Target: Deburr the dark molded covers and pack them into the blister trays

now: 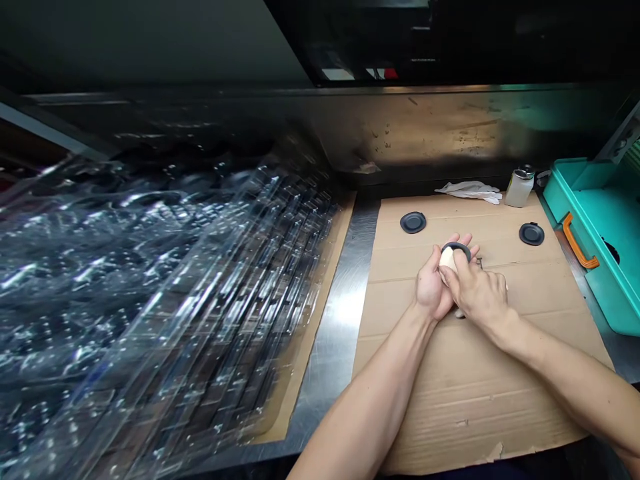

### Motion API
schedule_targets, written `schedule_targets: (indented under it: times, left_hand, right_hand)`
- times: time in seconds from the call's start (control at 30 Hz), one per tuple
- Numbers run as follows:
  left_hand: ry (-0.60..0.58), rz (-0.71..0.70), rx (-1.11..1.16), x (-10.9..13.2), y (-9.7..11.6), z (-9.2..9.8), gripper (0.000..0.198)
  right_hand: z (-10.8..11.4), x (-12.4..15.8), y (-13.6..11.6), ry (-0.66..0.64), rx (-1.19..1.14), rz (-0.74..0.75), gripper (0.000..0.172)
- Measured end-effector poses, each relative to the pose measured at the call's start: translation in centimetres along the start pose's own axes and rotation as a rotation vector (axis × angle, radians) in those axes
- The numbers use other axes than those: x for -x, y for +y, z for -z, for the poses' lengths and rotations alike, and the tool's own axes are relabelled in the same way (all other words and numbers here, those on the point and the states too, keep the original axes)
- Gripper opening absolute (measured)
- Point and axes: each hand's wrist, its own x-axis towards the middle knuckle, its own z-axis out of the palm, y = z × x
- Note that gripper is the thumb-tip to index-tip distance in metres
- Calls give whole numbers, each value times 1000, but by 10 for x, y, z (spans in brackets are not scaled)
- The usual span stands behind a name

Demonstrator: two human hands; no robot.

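Observation:
Over the cardboard sheet (440, 400), my left hand (429, 285) cradles a dark grey rounded lid-like piece (464, 248), its fingertips showing behind the far rim. My right hand (483, 297) pinches a small cream-white pad or cloth (447, 259) against the inside of that piece. What exactly the white material is cannot be made out. Two similar dark pieces lie flat on the cardboard: one (413, 223) beyond my hands to the left, another (531, 234) to the right. Something small and metallic is partly hidden behind my right hand.
Stacked clear plastic trays (200, 287) with dark contents fill the left side. A white glove or cloth (470, 191) and a small bottle (520, 187) sit at the cardboard's back edge. At right stands a teal bin (575, 200) with an orange handle (577, 243).

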Motion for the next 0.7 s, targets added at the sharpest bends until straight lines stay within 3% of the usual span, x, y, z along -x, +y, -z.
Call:
schedule_targets:
  times: [0.2,0.53,0.7]
  left_hand:
    - [-25,24,-15,2,-4,0,48]
    - [31,-26,-30,-1,-2,4,41]
    - [26,26,-20,-4,3,8,41]
  right_hand:
    - [10,-2,2,-99,-53,-80,50]
    - [11,0,10,-131,-42,-110,48]
    - [11,-6,22,-128,-37,-99,48]
